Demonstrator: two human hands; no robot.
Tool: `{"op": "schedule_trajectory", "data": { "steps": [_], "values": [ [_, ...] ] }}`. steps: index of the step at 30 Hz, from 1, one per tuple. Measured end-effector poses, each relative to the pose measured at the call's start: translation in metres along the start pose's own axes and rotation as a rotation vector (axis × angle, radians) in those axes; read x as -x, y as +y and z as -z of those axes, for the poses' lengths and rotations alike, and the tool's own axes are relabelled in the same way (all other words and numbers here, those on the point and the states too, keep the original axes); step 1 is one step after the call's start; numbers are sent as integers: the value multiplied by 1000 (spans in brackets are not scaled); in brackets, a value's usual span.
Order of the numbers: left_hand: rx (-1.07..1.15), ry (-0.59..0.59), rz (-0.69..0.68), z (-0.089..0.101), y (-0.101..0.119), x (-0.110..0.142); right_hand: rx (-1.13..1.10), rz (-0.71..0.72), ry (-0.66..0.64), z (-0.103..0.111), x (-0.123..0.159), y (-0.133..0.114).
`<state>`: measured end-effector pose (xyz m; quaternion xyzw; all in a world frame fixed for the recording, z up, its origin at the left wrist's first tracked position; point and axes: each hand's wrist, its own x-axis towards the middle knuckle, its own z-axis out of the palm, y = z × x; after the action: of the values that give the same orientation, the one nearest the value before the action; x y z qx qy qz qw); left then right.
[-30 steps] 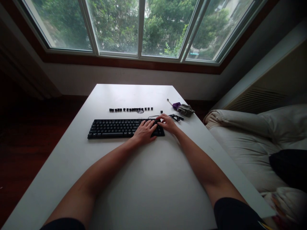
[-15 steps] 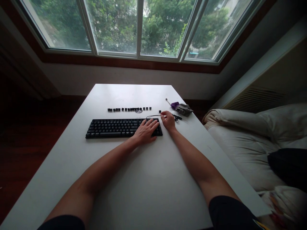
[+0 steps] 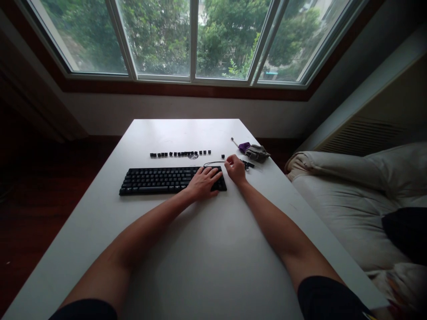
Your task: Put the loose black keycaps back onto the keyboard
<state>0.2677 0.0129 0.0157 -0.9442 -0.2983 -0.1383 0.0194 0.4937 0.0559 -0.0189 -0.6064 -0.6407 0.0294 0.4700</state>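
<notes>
A black keyboard point(image 3: 155, 180) lies across the white table. My left hand point(image 3: 204, 181) rests flat over its right end, fingers spread over the keys. Just beyond the keyboard's right corner, my right hand point(image 3: 235, 169) has thumb and fingers pinched together; what they hold is hidden. A thin dark wire point(image 3: 213, 162) curves from the keyboard's back edge toward those fingertips. Behind the keyboard stands a row of several loose black keycaps point(image 3: 175, 154), with a small round clear piece point(image 3: 192, 156) by them. One separate keycap point(image 3: 223, 156) sits close to my right hand.
Right of my right hand lie small black parts point(image 3: 247, 164), a grey cloth point(image 3: 256, 153), a purple cloth point(image 3: 244, 147) and a thin stick-like brush point(image 3: 234, 142). A pale sofa point(image 3: 333, 200) borders the table point(image 3: 200, 266) on the right; a window point(image 3: 160, 40) is ahead.
The view has shifted slightly, so the table sits a little lower in the picture. Both hands keep nearly the same places by the keyboard.
</notes>
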Motion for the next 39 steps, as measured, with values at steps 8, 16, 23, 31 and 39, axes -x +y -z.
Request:
{"op": "schedule_trajectory", "data": {
  "steps": [8,16,23,31,39],
  "values": [
    [-19,15,11,-6,5,5,233,90,-91,-10,-18,5],
    [-45,71,39,-9,12,11,367,31,-170,-32,-47,27],
    [-35,83,42,-6,12,10,414,64,-169,-41,-53,32],
    [-37,97,74,-7,13,11,198,84,-222,-23,-36,20],
    [-27,92,76,-6,15,11,-93,124,-409,18,-18,3]
  ]
}}
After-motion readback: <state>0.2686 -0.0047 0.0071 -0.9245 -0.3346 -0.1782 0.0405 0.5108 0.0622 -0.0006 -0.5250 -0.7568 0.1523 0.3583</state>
